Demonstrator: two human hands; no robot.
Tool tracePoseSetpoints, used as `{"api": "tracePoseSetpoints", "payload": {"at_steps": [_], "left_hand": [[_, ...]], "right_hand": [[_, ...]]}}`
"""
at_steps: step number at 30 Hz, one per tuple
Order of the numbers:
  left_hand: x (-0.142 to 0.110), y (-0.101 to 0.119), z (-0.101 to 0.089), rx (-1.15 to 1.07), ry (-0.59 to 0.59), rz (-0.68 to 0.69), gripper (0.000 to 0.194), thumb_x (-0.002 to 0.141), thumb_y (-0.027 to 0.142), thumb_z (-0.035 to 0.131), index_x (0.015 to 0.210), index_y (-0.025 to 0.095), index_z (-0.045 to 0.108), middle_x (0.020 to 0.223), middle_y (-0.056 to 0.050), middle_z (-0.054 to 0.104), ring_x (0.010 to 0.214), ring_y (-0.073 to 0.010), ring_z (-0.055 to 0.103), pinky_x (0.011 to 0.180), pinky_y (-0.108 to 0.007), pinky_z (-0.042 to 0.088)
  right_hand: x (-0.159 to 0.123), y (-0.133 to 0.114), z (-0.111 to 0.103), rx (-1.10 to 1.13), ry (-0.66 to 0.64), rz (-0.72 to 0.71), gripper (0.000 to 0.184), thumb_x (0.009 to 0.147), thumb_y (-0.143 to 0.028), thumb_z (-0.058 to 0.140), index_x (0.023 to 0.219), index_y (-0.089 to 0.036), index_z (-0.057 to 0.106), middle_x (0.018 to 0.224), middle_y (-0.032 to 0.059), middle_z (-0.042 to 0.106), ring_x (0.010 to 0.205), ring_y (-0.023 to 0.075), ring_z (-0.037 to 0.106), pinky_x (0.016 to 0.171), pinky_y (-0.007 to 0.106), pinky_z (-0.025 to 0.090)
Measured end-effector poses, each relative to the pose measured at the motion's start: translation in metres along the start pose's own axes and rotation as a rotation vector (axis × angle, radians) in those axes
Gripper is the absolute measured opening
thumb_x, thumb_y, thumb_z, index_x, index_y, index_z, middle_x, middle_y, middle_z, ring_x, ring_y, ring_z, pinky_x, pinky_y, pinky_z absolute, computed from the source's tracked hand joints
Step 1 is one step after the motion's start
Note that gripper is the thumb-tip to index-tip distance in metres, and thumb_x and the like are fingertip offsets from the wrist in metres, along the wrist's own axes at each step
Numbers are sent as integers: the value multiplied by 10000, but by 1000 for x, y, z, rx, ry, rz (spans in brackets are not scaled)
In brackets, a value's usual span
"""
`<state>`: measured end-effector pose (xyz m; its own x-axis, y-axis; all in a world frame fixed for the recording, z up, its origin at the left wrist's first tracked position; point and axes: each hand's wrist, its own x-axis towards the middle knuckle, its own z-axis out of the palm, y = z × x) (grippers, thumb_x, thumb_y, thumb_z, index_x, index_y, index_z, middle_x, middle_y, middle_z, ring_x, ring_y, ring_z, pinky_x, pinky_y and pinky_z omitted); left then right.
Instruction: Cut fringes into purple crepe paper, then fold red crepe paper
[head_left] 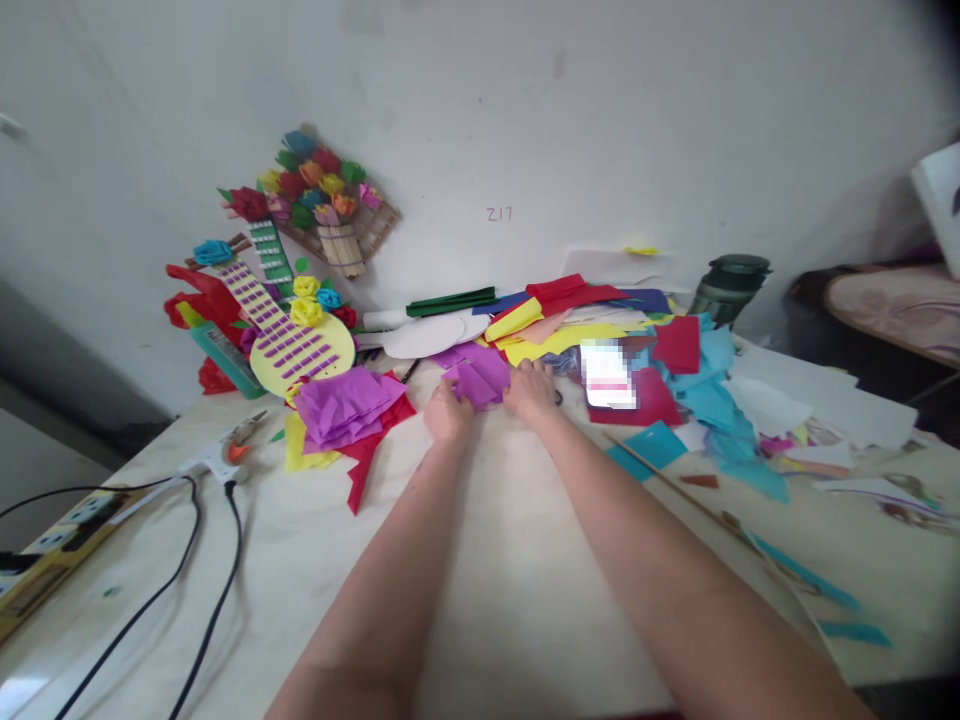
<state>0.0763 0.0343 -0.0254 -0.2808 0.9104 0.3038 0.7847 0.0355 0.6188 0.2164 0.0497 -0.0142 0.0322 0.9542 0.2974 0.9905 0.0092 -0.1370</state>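
Both arms reach forward across the pale table. My left hand (448, 410) is closed on the left edge of a piece of purple crepe paper (484, 382). At the paper's right edge my right hand (530, 388) has its fingers bent and pressed together on it; the fingertips are partly hidden. To the left lies a crumpled stack of purple crepe paper (341, 408), on top of red paper (364, 470) and yellow paper (304, 450). Just right of my right hand a phone (609, 375) with a blurred-out screen rests on red paper (660, 395).
Paper-flower guitars (304, 355) and a glue bottle (225, 355) stand at left. A glue gun (223, 460) and power strip (71, 540) have trailing cords. A dark bottle (731, 285), blue paper scraps (709, 400) and a thin stick (667, 485) are at right.
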Motion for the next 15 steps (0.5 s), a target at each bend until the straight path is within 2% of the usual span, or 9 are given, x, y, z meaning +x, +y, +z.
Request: {"api": "tracePoseSetpoints", "payload": {"at_steps": [5,10,15], "left_hand": [[0,0,2,-52,91,94,263,724,96,496,912,179,661,932,-103,625,853,-208,602,773,-312,445],[1,-3,6,-94,144,162,278,678,39,484,831,150,688,866,-94,611,822,-179,600,801,-276,450],[2,-6,16,-181,78,239,222,736,167,532,905,148,675,885,-87,613,693,-144,598,752,-268,471]], "right_hand": [[3,0,9,21,8,-21,333,807,-189,442,1075,-106,621,1114,170,578,1052,280,446,880,380,284],[4,0,12,20,20,-47,300,809,-148,429,1024,-121,637,1065,164,606,1030,272,461,878,373,269],[3,-1,11,10,54,-58,307,809,-98,393,972,-126,652,1009,157,631,1007,273,467,863,383,268]]}}
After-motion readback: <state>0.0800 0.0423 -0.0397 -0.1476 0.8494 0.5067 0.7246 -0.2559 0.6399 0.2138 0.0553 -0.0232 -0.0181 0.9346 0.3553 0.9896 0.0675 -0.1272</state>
